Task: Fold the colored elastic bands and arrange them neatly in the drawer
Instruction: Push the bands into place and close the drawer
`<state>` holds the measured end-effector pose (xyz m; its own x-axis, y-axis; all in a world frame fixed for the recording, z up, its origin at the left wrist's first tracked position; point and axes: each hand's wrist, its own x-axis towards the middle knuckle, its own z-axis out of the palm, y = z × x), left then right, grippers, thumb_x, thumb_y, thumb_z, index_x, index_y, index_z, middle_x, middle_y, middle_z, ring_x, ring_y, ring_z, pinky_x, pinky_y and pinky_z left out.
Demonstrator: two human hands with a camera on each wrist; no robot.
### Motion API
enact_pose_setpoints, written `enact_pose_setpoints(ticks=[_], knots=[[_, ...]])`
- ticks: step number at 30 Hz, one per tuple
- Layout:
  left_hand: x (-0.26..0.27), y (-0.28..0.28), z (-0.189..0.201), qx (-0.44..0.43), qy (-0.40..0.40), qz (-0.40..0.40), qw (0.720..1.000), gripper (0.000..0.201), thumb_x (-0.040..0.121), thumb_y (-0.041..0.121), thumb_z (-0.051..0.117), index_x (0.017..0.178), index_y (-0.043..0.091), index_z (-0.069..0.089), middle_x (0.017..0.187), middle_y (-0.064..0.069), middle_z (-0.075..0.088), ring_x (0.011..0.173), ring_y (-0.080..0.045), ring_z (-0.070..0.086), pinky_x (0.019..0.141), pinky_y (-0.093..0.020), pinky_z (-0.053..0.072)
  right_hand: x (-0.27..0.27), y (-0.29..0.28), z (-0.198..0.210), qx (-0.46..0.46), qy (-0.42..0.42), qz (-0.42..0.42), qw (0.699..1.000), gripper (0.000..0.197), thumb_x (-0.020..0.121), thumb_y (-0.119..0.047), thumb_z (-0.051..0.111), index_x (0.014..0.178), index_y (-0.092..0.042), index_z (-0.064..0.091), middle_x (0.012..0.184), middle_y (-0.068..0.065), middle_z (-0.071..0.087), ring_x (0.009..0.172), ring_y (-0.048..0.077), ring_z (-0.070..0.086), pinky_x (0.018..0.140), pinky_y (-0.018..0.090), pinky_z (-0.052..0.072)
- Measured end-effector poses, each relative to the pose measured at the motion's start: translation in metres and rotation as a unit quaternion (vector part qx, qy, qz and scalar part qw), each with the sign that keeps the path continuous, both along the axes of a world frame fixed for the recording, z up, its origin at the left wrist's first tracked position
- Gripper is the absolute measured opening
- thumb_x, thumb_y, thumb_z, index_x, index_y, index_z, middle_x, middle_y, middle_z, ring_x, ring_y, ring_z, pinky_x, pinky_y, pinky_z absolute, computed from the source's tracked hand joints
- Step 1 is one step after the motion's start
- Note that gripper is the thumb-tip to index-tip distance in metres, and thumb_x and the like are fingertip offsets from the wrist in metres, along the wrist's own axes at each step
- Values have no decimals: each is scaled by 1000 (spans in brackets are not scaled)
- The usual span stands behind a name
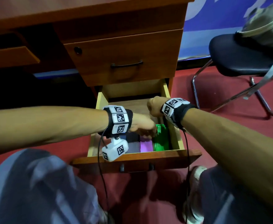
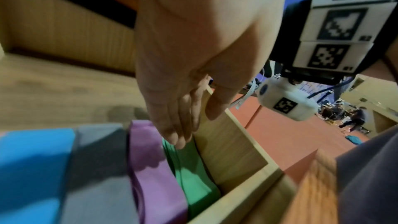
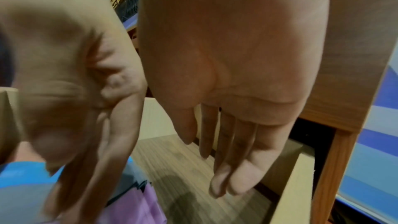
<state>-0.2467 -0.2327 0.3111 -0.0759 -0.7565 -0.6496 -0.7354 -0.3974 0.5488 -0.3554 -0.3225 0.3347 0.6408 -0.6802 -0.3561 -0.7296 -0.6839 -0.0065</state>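
Note:
The bottom drawer (image 1: 174,136) stands pulled out. Folded bands lie side by side in it: blue (image 2: 32,168), grey (image 2: 96,168), purple (image 2: 150,159) and green (image 2: 193,168). From the head view I make out the grey (image 1: 132,146), purple (image 1: 146,145) and green (image 1: 160,141) ones. My left hand (image 1: 146,131) reaches down into the drawer, its straight fingertips (image 2: 176,135) touching the far end of the green band next to the drawer's right wall (image 2: 232,151). My right hand (image 1: 154,107) hangs above the drawer's back part with its fingers (image 3: 228,176) straight down, holding nothing.
Above the open drawer is a closed drawer with a dark handle (image 1: 126,64). A black chair (image 1: 239,59) with a bag on it stands to the right on the red carpet (image 1: 213,97). My knees flank the drawer front (image 1: 132,159).

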Motion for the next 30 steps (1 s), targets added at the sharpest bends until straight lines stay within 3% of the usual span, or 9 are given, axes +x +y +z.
enact_pose_setpoints(ticks=[4,9,12,14,17,20,24,27,30], knots=[[6,27,35,-70,-24,-32,997,16,94,10,64,101,4,77,78,1,69,69,-10,57,66,-24,48,-16,15,28,6,-59,-1,998,25,90,-24,55,110,-18,68,112,9,69,98,33,67,81,38,58],[41,89,73,-163,-87,-118,976,22,95,35,68,104,17,77,89,12,72,77,-2,60,73,-16,46,-47,57,64,86,-131,70,985,33,95,-46,60,116,-22,66,104,-1,70,98,21,67,82,31,54],[55,120,81,-194,-147,-158,957,33,94,46,68,110,19,76,94,13,70,83,0,62,71,-5,42,-68,86,68,138,-92,103,981,55,84,-66,65,120,-25,64,98,-11,64,93,14,65,81,28,53],[64,136,81,-162,-143,-153,964,40,87,54,74,112,23,75,96,13,72,85,-3,65,73,-10,47,-80,103,67,165,-60,112,978,65,74,-73,69,121,-28,64,95,-17,61,91,12,62,77,23,49],[72,152,76,-131,-121,-148,973,37,79,41,86,110,22,76,96,10,73,84,-4,67,76,-18,52,-86,120,57,186,-19,128,974,60,72,-65,78,117,-27,64,90,-19,60,85,9,60,67,15,43],[73,155,73,-150,-147,-127,969,27,78,22,88,103,19,78,81,18,65,68,9,60,71,-17,49,-85,125,45,152,5,142,978,48,79,-45,80,117,-22,64,99,-10,63,91,15,62,72,23,43],[72,150,80,-145,-209,-107,961,29,71,35,92,94,28,77,65,23,59,58,9,55,62,-19,44,-81,120,46,86,17,136,987,59,76,-46,81,127,-27,59,116,-7,65,100,19,64,71,27,44],[75,145,81,-159,-233,-88,955,36,68,39,93,97,30,73,71,25,58,69,3,55,65,-21,40,-77,112,46,30,16,131,991,76,69,-53,84,135,-30,53,125,-6,62,110,22,62,74,29,45],[77,140,82,-195,-274,-60,940,55,68,45,91,116,34,67,81,25,51,86,-5,54,75,-26,37,-74,104,40,-33,-6,128,991,90,65,-58,83,141,-28,46,134,-4,54,120,23,54,85,35,48]])
